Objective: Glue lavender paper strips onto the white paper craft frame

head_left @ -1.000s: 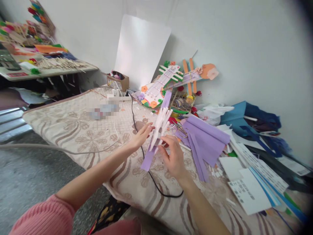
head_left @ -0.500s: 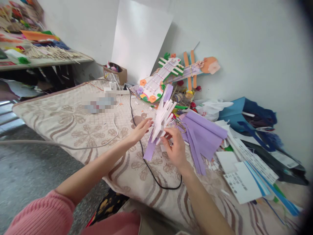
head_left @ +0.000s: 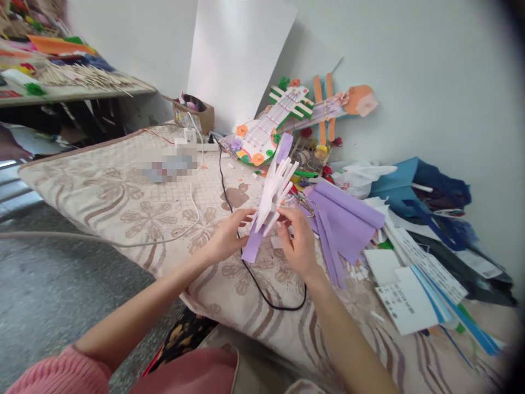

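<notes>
Both my hands hold a paper craft piece [head_left: 274,192] upright over the patterned mat: a long purple strip with several white strips fanned across it. My left hand [head_left: 227,236] supports its lower left side, fingers curled against the paper. My right hand [head_left: 298,241] pinches the white strips from the right with thumb and fingertips. The purple tail of the strip hangs down between my hands.
Purple paper sheets [head_left: 342,219] with scissors [head_left: 304,203] lie right of my hands. A black cable [head_left: 262,290] loops under them. White and blue papers [head_left: 414,295] pile at right. Colourful craft guitars [head_left: 266,131], a power strip [head_left: 192,145] and a cardboard box [head_left: 197,112] sit behind.
My hands and the craft piece have stayed together; the left hand has closed in on the paper's lower part. The view has shifted slightly up and right.
</notes>
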Demonstrator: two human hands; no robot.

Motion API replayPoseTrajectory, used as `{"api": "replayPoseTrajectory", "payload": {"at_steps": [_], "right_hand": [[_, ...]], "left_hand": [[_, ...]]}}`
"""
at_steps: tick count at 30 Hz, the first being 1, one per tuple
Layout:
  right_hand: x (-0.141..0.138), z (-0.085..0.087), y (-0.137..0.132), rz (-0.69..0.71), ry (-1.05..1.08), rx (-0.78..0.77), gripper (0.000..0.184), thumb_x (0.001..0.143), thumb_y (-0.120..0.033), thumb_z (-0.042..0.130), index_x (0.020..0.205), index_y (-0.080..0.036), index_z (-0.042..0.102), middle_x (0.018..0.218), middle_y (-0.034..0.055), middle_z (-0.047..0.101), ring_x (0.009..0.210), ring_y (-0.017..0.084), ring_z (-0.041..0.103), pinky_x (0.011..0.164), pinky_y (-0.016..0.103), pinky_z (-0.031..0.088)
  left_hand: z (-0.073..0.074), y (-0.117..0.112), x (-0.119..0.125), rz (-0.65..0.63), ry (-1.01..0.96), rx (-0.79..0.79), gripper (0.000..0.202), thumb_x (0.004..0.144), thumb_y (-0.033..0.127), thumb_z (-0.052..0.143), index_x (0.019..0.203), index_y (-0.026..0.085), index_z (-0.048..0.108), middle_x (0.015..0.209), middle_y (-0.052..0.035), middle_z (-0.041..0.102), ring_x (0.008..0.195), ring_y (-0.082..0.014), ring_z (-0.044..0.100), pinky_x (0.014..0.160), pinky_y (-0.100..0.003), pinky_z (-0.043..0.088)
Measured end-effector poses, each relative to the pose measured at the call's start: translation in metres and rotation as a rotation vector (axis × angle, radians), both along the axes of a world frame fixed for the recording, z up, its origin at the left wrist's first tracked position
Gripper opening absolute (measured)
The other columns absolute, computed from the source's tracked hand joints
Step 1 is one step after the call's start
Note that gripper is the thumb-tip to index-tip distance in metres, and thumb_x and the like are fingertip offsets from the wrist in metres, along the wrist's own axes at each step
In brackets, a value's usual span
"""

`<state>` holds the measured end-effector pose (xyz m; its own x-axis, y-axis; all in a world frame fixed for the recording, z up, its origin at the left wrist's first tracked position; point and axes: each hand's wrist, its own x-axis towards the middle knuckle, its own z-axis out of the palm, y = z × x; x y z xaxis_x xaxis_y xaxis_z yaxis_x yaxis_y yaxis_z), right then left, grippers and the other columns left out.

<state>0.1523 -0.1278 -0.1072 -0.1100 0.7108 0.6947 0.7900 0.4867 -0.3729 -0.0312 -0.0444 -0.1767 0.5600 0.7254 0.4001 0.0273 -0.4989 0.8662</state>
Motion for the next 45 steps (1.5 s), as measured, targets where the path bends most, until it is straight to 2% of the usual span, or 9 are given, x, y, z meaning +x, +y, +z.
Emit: {"api": "replayPoseTrajectory", "payload": {"at_steps": [5, 11, 17, 22, 27, 31, 36, 40, 45], "right_hand": [[-0.002, -0.001, 0.0, 0.01, 0.017, 0.013, 0.031, 0.1, -0.018, 0.046, 0.129, -0.028, 0.052, 0.112, 0.007, 0.064, 0.103, 0.021, 0.063, 0.085, 0.039, 0.056], [-0.001, -0.001, 0.0, 0.017, 0.0, 0.006, 0.034, 0.101, -0.018, 0.043, 0.132, -0.028, 0.052, 0.112, 0.0074, 0.065, 0.104, 0.022, 0.064, 0.088, 0.04, 0.055], [0.001, 0.0, -0.002, 0.053, -0.011, -0.022, 0.041, 0.1, -0.017, 0.04, 0.138, -0.029, 0.048, 0.118, 0.0085, 0.066, 0.108, 0.023, 0.064, 0.09, 0.042, 0.056], [0.0, -0.009, -0.007, 0.056, 0.083, -0.086, 0.046, 0.101, -0.022, 0.041, 0.147, -0.028, 0.039, 0.119, 0.01, 0.067, 0.104, 0.022, 0.067, 0.09, 0.043, 0.057], [-0.002, -0.02, -0.009, 0.056, 0.156, -0.139, 0.038, 0.102, -0.027, 0.041, 0.14, -0.024, 0.046, 0.122, 0.0125, 0.067, 0.106, 0.022, 0.068, 0.087, 0.042, 0.058], [-0.006, -0.015, -0.007, 0.005, 0.255, -0.135, 0.032, 0.1, -0.038, 0.048, 0.125, -0.021, 0.053, 0.108, 0.0113, 0.071, 0.096, 0.021, 0.071, 0.075, 0.034, 0.059], [-0.009, -0.002, 0.0, -0.051, 0.406, -0.201, 0.036, 0.092, -0.054, 0.058, 0.108, -0.022, 0.055, 0.08, 0.0027, 0.071, 0.069, 0.018, 0.072, 0.059, 0.028, 0.055], [-0.009, 0.001, 0.006, -0.101, 0.404, -0.228, 0.035, 0.088, -0.053, 0.062, 0.103, -0.022, 0.056, 0.071, 0.0004, 0.07, 0.062, 0.019, 0.071, 0.058, 0.03, 0.054], [-0.01, -0.001, 0.007, -0.125, 0.374, -0.231, 0.029, 0.089, -0.048, 0.062, 0.102, -0.022, 0.058, 0.069, 0.0019, 0.072, 0.062, 0.022, 0.073, 0.061, 0.033, 0.055]], "left_hand": [[0.003, -0.004, 0.005, 0.073, -0.039, 0.027, 0.042, 0.08, 0.012, 0.065, 0.12, 0.022, 0.056, 0.115, -0.0078, 0.063, 0.096, -0.0181, 0.066, 0.089, -0.037, 0.056], [-0.002, -0.001, 0.008, 0.099, -0.052, 0.027, 0.029, 0.08, 0.012, 0.063, 0.107, 0.019, 0.06, 0.103, -0.0057, 0.067, 0.091, -0.0167, 0.066, 0.085, -0.034, 0.057], [-0.004, 0.005, 0.01, 0.125, -0.051, 0.159, 0.035, 0.079, 0.012, 0.062, 0.113, 0.02, 0.057, 0.107, -0.0055, 0.066, 0.092, -0.0162, 0.066, 0.083, -0.033, 0.058], [-0.006, 0.009, 0.012, 0.126, -0.057, 0.194, 0.036, 0.08, 0.018, 0.067, 0.114, 0.019, 0.056, 0.109, -0.008, 0.064, 0.096, -0.0184, 0.066, 0.081, -0.034, 0.058], [-0.007, 0.012, 0.014, 0.126, -0.067, 0.167, 0.035, 0.081, 0.023, 0.068, 0.114, 0.019, 0.057, 0.108, -0.0077, 0.065, 0.095, -0.0184, 0.067, 0.081, -0.034, 0.058], [-0.009, 0.014, 0.016, 0.116, -0.067, 0.174, 0.032, 0.082, 0.024, 0.065, 0.113, 0.019, 0.058, 0.11, -0.0084, 0.065, 0.095, -0.0179, 0.066, 0.081, -0.034, 0.057], [-0.011, 0.018, 0.021, 0.1, -0.056, 0.181, 0.03, 0.081, 0.025, 0.066, 0.11, 0.019, 0.058, 0.108, -0.0074, 0.065, 0.094, -0.0176, 0.067, 0.079, -0.032, 0.057], [-0.011, 0.02, 0.023, 0.095, -0.051, 0.185, 0.029, 0.081, 0.027, 0.066, 0.108, 0.02, 0.058, 0.105, -0.0062, 0.065, 0.093, -0.0174, 0.067, 0.079, -0.032, 0.058], [-0.014, 0.021, 0.023, 0.104, -0.064, 0.175, 0.03, 0.082, 0.031, 0.067, 0.109, 0.02, 0.057, 0.105, -0.0062, 0.064, 0.091, -0.0171, 0.067, 0.078, -0.032, 0.058]]}}
